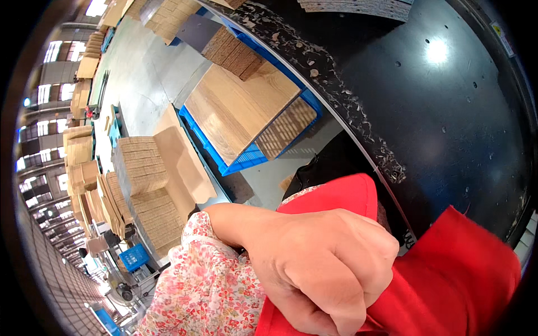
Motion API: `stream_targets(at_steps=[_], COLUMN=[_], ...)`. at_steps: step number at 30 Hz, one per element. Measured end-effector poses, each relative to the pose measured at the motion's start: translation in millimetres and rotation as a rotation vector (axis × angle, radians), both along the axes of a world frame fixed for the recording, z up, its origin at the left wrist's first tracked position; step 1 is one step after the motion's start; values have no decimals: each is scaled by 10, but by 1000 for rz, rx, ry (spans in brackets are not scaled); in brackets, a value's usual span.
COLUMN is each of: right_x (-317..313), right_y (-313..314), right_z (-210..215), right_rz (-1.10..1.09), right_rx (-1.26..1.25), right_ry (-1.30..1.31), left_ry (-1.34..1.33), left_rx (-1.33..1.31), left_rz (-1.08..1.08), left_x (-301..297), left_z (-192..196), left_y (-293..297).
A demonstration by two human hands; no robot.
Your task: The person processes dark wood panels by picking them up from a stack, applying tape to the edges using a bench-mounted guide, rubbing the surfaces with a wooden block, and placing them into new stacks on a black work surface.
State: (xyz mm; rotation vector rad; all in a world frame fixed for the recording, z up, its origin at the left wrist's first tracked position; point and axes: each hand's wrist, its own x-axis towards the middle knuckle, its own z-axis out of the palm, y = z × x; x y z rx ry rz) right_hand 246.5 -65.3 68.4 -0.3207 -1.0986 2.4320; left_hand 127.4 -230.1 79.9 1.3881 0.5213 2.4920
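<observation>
- The left hand (319, 269), in a floral sleeve (207, 285), is clenched on red fabric (448, 280) at five o'clock.
- The black table (437, 112) lies at one o'clock.
- Stacked wooden boards (235, 106) sit on a blue pallet (246, 159) at eleven o'clock.

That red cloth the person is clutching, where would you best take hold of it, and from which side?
Grip the loose right-hand part of the red cloth, coming from the right. It lies spread and free against the black table there, while its left part is already bunched under a closed hand with a floral sleeve. Which hand that is cannot be told.
</observation>
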Motion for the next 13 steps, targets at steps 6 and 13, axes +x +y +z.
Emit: stream_targets(at_steps=[6, 13], right_x=[-181, -282], right_y=[-3, -50], right_z=[47, 77], right_rz=[116, 231], right_rx=[-278, -327], right_ry=[111, 128], left_ry=[-78, -88], left_rx=[-160, -298], left_rz=[-49, -111], left_x=[-86, -24], left_z=[132, 307], left_y=[-202, -296])
